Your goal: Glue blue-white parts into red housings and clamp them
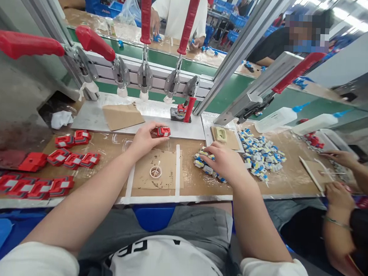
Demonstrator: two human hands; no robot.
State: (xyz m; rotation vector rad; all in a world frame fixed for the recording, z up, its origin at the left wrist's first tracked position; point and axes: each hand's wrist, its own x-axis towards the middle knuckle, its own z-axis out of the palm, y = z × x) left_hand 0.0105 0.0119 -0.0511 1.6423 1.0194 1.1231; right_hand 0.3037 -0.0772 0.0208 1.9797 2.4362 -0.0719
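My left hand point(146, 140) is closed around a small red plastic part point(163, 131) with a pale face, held just above the board near the metal base plate. My right hand point(224, 158) is over a small heap of blue, white and grey parts point(207, 169); its thumb and forefinger are apart among them, and the other fingertips are partly hidden. Between my forearms lies a cardboard sheet point(143, 179) carrying a small round cup point(155, 171) with a thin white stick in it.
Rows of red parts point(73, 160) lie at left. Red-handled toggle clamps point(144, 78) stand behind the metal plate point(184, 130); one presses down on a red part. A larger heap of parts point(262, 155), white bottles point(277, 119) and a co-worker's hands point(339, 195) are at right.
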